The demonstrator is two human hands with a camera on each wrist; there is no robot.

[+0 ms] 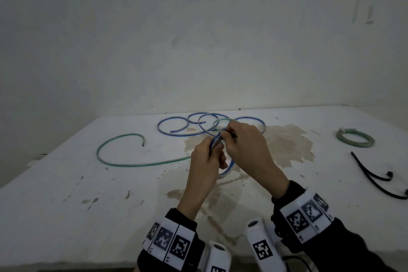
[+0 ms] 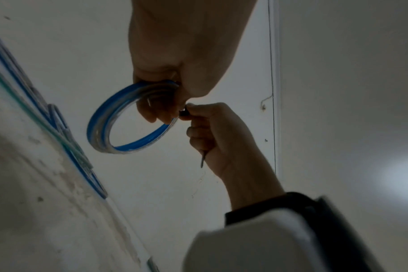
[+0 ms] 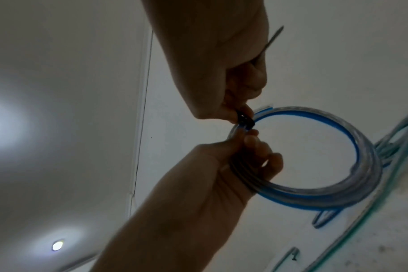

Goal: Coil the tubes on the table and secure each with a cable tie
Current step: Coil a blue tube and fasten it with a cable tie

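A blue coil is held above the middle of a stained white counter. The left hand is curled round one side of the coil, likely so the turns are kept from springing apart. The right hand is closed on a black tie: its head is pinched against the coil by the fingers, and the tail is passed through the fist, probably ready to be pulled tight. How far the tie is cinched cannot be told.

More blue tube is left in loose loops at 12 o'clock from the hands, so this tube is only partly wound, or others remain. A green tube is sprawled from 9 o'clock toward the centre, uncoiled. At 3 o'clock, well apart, a green coil is laid flat; it appears already bound, though its fastening is too small to be made out. Nearer, at 4 o'clock, spare ties are kept within reach of the right hand.

No containers are seen.
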